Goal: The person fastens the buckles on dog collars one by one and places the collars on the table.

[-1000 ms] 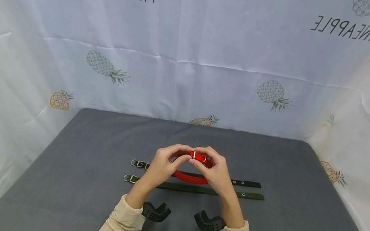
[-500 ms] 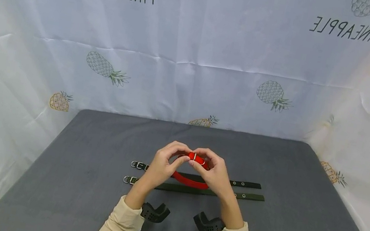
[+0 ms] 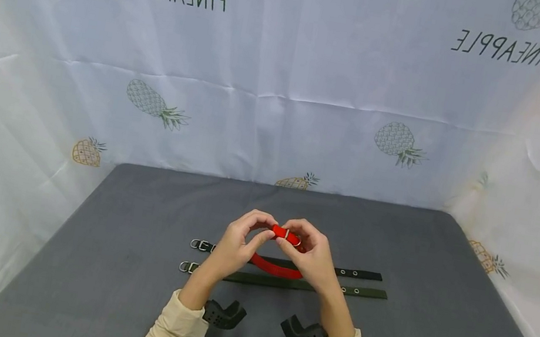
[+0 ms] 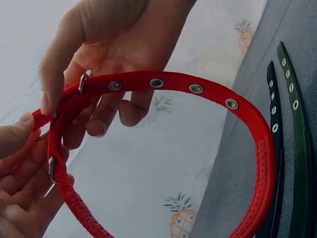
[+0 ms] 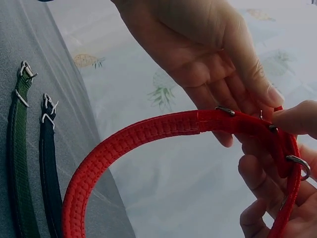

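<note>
— What do we have here, biggest first?

— A pale pineapple-print curtain (image 3: pixel 276 68) fills the upper frame, with a grey table (image 3: pixel 109 267) below it. Across the lower middle we see a green strap (image 3: pixel 262 280) and, a little higher in the frame, a black strap (image 3: pixel 362 274), lying side by side.

— And the red collar (image 3: pixel 277 268)?

— Near the centre of the head view, bent into a loop and held up over the table. The left hand (image 3: pixel 237 245) pinches it between thumb and fingers at the loop's top; the right hand (image 3: pixel 315 258) pinches it just beside, so the thumbs nearly meet.

— How would we expect it to handle?

— Light, we'd judge, and hardly fragile. The padded stretch looks springy enough to keep its curve; the plain webbing should be softer and grip well.

— So where should we hold it?

— On the webbing either side of the metalwork. The metal ring (image 5: pixel 307 167), at the right edge of the right wrist view, could be slippery, and the small eyelets (image 4: pixel 196 89) offer no hold.
</note>
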The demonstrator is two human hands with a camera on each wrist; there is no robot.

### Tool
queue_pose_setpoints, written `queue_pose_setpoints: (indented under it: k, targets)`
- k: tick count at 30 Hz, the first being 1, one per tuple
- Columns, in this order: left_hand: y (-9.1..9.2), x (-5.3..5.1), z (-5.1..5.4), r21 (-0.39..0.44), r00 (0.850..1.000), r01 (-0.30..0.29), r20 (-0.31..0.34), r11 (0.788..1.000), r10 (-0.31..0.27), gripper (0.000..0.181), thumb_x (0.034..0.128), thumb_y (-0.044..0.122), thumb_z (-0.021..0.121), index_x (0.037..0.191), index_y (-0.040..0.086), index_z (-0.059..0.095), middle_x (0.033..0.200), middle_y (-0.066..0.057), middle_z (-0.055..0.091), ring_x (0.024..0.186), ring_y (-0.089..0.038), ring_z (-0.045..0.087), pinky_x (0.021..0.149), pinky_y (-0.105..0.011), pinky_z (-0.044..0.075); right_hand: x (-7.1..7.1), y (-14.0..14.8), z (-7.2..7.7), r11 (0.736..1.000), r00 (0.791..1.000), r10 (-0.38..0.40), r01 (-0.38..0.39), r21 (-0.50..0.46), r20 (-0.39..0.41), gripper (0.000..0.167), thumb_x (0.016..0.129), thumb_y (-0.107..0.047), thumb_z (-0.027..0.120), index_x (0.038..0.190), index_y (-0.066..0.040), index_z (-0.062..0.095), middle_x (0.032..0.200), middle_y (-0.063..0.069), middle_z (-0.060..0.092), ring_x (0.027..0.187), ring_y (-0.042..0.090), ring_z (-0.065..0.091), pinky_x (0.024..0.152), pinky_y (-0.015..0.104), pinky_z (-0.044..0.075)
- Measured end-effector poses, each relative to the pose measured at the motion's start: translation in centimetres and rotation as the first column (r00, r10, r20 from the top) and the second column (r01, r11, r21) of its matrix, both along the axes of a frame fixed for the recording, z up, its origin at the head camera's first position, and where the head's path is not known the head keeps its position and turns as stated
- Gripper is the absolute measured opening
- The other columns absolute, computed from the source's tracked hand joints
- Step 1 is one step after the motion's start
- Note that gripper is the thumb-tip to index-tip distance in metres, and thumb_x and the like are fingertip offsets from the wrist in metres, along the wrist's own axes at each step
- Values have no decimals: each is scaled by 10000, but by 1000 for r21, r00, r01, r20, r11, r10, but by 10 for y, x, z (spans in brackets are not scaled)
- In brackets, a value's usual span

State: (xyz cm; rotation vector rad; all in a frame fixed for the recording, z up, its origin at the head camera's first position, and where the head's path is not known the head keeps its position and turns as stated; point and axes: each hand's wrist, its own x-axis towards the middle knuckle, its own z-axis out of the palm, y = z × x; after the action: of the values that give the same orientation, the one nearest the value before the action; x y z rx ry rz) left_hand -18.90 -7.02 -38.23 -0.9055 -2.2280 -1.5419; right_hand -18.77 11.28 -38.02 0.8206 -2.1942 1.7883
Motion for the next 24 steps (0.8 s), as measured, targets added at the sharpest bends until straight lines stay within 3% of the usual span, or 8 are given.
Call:
queue_pose_setpoints:
  k: [6,13,24]
  targets:
    - [0,-2,2,6,1000,10,-15,1000,-10,191,946,52,578,1123,-18,594,1102,-151,602,1083,-299,621,954,-308,541,-2,0,2,1000,1000,11,-11,-9,-23,151,876,40,642,1020,44,595,861,218,614,652,29,489,517,206,414]
    - [-1,-3,5,20,1000,-5,1,1000,5,198,943,45,580,1126,-30,588,1118,-177,598,1101,-307,616,951,-299,545,-3,0,6,1000,1000,-15,15,9,4,155,874,33,646,1022,42,599,869,209,617,648,25,482,519,200,405]
    - [-2,-2,0,67,999,-2,33,998,0,202,952,39,564,1137,-41,564,1126,-187,585,1062,-292,608,971,-259,527,1,1,6,1000,997,-31,31,5,69,175,868,34,648,1033,55,595,947,251,646,797,0,593,746,191,538]
